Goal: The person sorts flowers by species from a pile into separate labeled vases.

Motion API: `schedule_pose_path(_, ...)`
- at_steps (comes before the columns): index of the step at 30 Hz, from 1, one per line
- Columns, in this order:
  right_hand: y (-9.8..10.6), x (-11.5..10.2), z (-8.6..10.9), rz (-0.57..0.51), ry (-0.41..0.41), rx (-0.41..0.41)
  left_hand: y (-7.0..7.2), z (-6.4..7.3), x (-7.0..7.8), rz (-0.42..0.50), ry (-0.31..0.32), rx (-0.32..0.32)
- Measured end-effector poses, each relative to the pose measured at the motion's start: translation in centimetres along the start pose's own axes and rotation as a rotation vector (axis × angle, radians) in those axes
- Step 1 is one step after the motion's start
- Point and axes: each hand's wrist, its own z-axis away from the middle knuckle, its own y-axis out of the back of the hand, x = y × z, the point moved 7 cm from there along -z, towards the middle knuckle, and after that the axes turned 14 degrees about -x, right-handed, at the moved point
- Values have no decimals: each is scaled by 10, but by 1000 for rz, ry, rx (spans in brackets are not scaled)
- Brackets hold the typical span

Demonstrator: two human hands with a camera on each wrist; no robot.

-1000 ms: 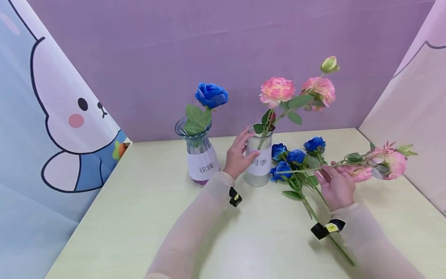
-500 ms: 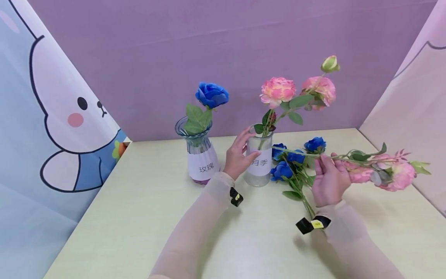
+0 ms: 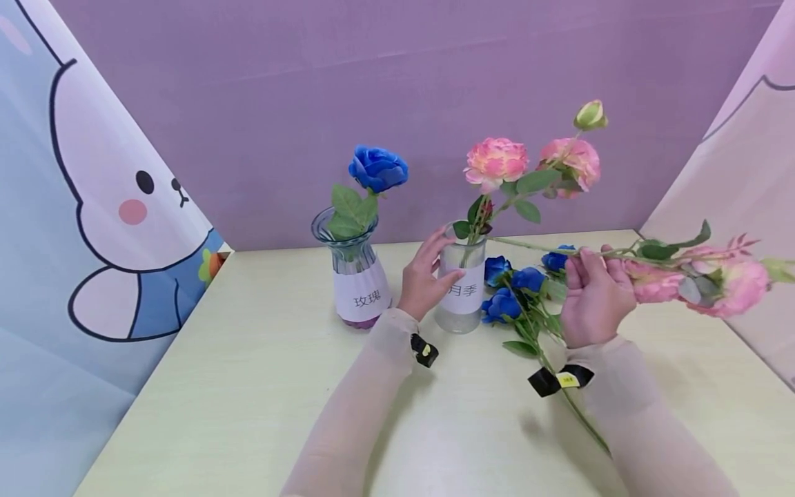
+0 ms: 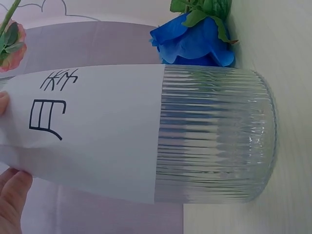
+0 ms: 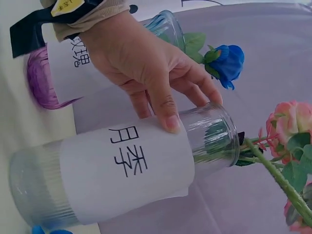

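My left hand [image 3: 425, 283] grips the clear ribbed glass vase [image 3: 458, 322] near its top, thumb over the white paper label [image 5: 131, 163]. Two pink blooms [image 3: 495, 163] and a bud rise from this vase. To the right of it, my right hand [image 3: 594, 300] pinches the stem of another pink flower spray [image 3: 652, 281], held nearly level above the table. Its bare stem end [image 5: 278, 175] points left, right beside the vase mouth. The blooms of that spray hang out to the right, beyond my hand.
A bluish fluted vase [image 3: 344, 257] with one blue rose [image 3: 377, 169] stands to the left, a labelled paper around it. Several blue roses [image 3: 502, 305] lie on the table [image 3: 248, 386] between the clear vase and my right forearm. A purple backdrop [image 3: 279, 138] closes the rear.
My right hand has risen and shifted slightly left overall, and the spray's stem end has come up from the blue roses to the vase's rim level. My left hand stays put.
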Motion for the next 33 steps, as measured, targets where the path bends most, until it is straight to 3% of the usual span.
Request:
schedule_pose_path(6, -10, -7, -2, 87, 14, 22, -2, -1, 0, 9, -7, -24)
schedule_pose_path(11, -21, -8, -3, 174, 17, -15, 0, -2, 2, 12, -21, -23)
schedule_pose_path(25, -76, 8, -5, 619, 9, -360, 4, 0, 0, 3, -33, -6)
schedule_pose_path(33, -91, 20, -7, 830, 136, -476, 2, -1, 0, 23, -41, -14)
